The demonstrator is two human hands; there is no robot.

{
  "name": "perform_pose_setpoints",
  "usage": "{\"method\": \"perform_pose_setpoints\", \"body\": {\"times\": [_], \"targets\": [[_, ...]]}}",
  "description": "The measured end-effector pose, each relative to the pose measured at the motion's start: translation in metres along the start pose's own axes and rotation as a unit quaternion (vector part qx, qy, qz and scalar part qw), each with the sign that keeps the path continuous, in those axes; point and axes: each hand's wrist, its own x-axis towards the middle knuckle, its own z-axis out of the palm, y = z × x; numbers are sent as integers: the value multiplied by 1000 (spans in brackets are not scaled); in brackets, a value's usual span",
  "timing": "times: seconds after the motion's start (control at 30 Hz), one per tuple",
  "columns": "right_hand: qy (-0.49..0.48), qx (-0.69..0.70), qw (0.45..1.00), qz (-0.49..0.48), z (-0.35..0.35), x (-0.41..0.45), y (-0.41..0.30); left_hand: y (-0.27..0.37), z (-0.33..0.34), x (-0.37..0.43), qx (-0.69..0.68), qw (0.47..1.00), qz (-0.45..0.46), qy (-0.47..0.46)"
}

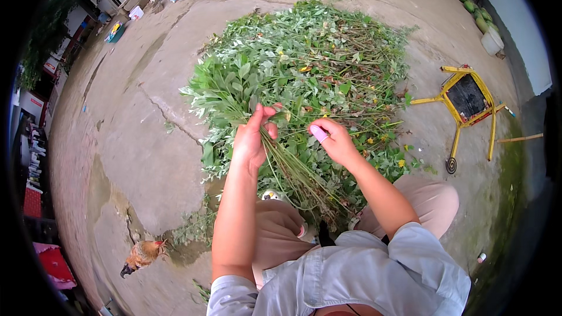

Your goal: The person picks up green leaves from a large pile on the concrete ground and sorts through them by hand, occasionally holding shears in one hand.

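Note:
My left hand (253, 138) is closed around a bundle of cut leafy stems (232, 83). The leafy tops fan out up and to the left, and the bare stalk ends hang down to the right over my lap. My right hand (331, 138), with a pink cover on its thumb, is to the right of the bundle. Its fingertips are pinched together at a thin stem that runs towards the bundle. Under both hands a broad heap of cut green plants (316, 52) lies on the concrete, with some yellow and brown leaves in it.
A yellow metal chair frame (469, 94) lies to the right of the heap, near a dark coil (451, 165). Green melons (478, 15) and a white bucket (492, 41) stand by the right wall. A brown chicken (142, 255) is at lower left. A teal basin (116, 34) stands far left.

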Motion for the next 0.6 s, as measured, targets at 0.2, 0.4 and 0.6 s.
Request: {"method": "perform_pose_setpoints", "body": {"times": [0.2,0.4,0.6], "targets": [[178,99,979,32,8,19,-43,-7,5,-3,36,999,11,-20],[55,-184,974,-123,33,4,-78,-14,14,-9,35,998,-3,-58],[13,-16,992,-126,-18,25,-40,-6,-7,-4,71,997,-27,-22]]}}
